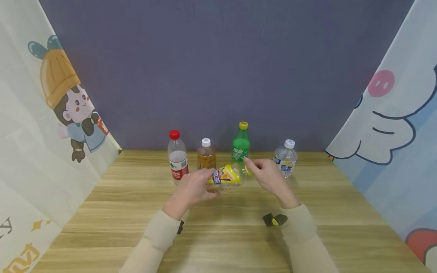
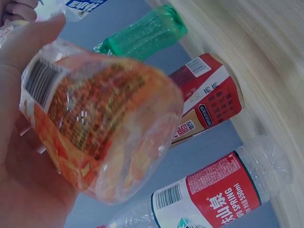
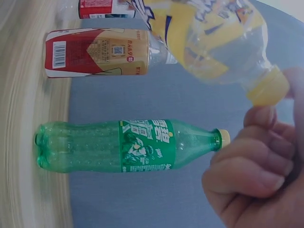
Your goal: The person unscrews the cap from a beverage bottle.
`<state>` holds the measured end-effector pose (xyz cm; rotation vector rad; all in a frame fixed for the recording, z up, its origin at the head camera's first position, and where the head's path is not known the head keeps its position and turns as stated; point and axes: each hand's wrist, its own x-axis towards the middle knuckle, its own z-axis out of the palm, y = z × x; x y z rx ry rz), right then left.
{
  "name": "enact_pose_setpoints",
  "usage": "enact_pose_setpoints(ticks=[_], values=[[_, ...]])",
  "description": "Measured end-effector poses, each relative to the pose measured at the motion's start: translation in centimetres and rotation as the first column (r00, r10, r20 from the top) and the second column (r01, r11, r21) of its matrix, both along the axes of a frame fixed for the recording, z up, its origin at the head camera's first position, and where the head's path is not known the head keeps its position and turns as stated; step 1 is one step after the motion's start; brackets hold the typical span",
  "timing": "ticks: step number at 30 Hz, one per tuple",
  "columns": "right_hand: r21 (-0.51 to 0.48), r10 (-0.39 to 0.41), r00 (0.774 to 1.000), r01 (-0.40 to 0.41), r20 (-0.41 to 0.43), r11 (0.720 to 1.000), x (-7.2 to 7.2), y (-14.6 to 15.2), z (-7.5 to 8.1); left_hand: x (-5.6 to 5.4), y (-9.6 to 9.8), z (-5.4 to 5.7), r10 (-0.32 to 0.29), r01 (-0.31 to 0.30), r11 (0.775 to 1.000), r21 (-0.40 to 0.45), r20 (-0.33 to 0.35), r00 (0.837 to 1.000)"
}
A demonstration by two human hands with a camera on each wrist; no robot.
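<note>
A clear plastic bottle [image 1: 227, 177] with a yellow and orange label is held tilted on its side above the table, its yellow cap [image 3: 269, 87] toward the right. My left hand [image 1: 196, 185] grips it around the base end, thumb and fingers on either side of the label. With thumb and index finger my right hand [image 1: 268, 175] pinches the yellow cap; its other fingers are curled in. The cap is on the bottle's neck. Behind the bottle stand a green bottle [image 1: 241, 144] with a yellow cap and a brown drink bottle [image 1: 206, 156] with a white cap.
A red-capped water bottle [image 1: 178, 159] stands left of the held bottle, and a clear white-capped bottle [image 1: 286, 157] stands on the right. All stand toward the back of the wooden table [image 1: 218, 235], before a grey-blue backdrop [image 1: 218, 76]. Printed curtains [image 1: 27, 144] flank both sides.
</note>
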<state>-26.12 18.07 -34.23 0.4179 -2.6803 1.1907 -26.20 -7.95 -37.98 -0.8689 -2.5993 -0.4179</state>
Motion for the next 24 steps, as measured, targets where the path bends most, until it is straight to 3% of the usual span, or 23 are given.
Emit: enact_pose_setpoints(ticks=[6, 11, 15, 19, 24], values=[[-0.029, -0.073, 0.994, 0.076, 0.084, 0.997, 0.17, -0.2, 0.07, -0.02, -0.03, -0.1, 0.006, -0.007, 1.0, -0.007, -0.103, 0.995], [-0.018, -0.127, 0.969, 0.134, 0.211, 0.991, 0.48, -0.32, 0.52, -0.09, 0.04, -0.24, 0.009, -0.016, 0.999, -0.038, -0.191, 0.982], [0.001, -0.148, 0.954, 0.153, 0.259, 0.988, 0.54, -0.31, 0.7, -0.18, 0.16, -0.52, 0.02, -0.035, 0.998, -0.055, -0.25, 0.968], [-0.006, -0.139, 0.953, 0.146, 0.27, 0.989, 0.55, -0.33, 0.78, -0.15, 0.23, -0.59, 0.034, -0.048, 0.998, -0.047, -0.258, 0.965], [-0.029, -0.12, 0.959, 0.132, 0.258, 0.991, 0.52, -0.33, 0.71, -0.02, 0.31, -0.41, 0.039, -0.05, 0.998, -0.045, -0.219, 0.975]])
